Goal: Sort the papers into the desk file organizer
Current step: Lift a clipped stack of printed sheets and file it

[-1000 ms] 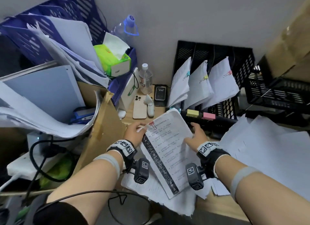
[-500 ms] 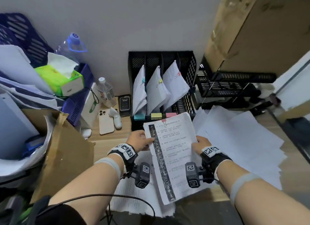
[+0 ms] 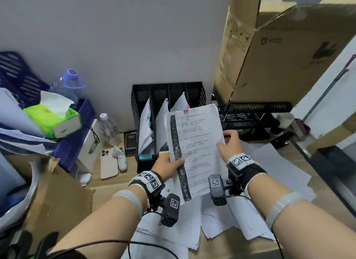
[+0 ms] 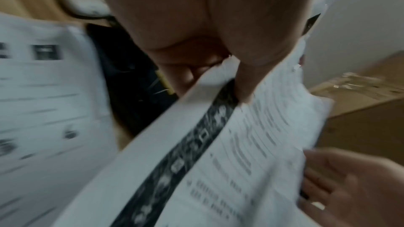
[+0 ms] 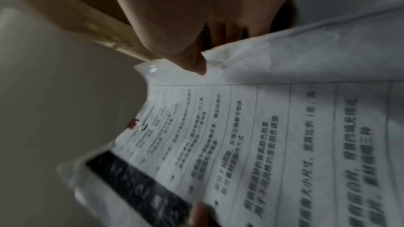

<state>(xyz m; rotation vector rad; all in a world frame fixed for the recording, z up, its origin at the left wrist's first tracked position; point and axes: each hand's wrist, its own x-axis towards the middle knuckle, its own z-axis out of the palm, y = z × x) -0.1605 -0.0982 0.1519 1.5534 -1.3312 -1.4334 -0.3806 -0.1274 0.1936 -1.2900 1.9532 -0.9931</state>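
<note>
A person lifts a clipped sheaf of printed papers (image 3: 194, 148) toward the black desk file organizer (image 3: 167, 96) against the wall. The left hand (image 3: 166, 167) pinches the sheaf's left edge, thumb on the dark printed strip; the right hand (image 3: 230, 145) grips the right edge, thumb on the page, fingers behind it. The sheaf hangs just ahead of the fingertips, in front of the organizer's right-hand slots, its pink binder clip (image 3: 186, 110) uppermost. Three slots already hold clipped bundles. Judged from here, the sheaf should go in bottom edge first, kept taut between both hands so it does not buckle, matched to the slot whose clip shares its colour.
</note>
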